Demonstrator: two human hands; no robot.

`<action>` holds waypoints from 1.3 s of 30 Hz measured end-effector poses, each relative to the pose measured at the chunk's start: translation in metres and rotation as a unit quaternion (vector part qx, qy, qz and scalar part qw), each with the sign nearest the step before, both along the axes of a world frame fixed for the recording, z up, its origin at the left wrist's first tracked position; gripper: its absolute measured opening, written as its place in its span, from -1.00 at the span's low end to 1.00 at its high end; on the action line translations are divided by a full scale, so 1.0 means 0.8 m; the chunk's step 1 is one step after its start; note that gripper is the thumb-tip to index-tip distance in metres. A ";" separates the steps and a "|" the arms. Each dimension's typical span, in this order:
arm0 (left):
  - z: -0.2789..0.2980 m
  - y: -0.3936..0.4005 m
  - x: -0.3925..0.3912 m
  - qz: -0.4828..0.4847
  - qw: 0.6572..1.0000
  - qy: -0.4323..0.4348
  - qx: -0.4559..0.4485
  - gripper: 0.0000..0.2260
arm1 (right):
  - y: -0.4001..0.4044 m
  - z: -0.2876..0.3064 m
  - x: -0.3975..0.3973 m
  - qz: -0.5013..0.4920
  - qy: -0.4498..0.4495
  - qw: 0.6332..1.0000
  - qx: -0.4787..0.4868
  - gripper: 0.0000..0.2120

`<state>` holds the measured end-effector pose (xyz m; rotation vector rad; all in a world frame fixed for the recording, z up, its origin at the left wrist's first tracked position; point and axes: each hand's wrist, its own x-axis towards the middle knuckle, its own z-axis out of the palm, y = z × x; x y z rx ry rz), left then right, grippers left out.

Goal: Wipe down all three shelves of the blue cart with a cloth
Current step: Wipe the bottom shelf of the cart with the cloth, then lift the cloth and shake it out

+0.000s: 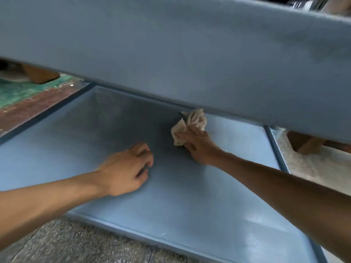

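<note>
Both forearms reach in under the upper shelf point(190, 54); right hand point(201, 147) has fingers clamped on the bunched cloth point(190, 126) over the lower shelf point(190, 205); left hand point(125, 168) curls loosely, empty; wiping this shelf seems underway; next likely sweeps toward the corners.

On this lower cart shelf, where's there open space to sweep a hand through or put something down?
The lower shelf holds nothing but the hands. Bare patches: the left stretch between the left hand and the left rim, and the near strip along the front rim. It is tight at the back, where the right hand holds the cloth under the upper shelf.
</note>
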<state>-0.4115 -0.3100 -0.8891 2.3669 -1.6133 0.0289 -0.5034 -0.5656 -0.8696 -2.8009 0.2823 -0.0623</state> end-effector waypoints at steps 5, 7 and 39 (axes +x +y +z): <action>-0.009 0.023 -0.029 0.012 0.998 0.044 0.040 -0.40 | 0.114 -0.022 -0.049 0.240 -0.055 0.965 0.093 -0.62; -0.009 0.048 -0.043 0.032 0.995 0.088 0.031 -0.50 | 0.146 -0.014 -0.073 0.200 -0.053 0.958 0.196 -0.65; 0.863 0.438 -0.149 0.365 0.859 0.355 -0.059 -0.68 | 0.450 0.795 -0.087 0.159 0.240 0.876 0.388 -0.50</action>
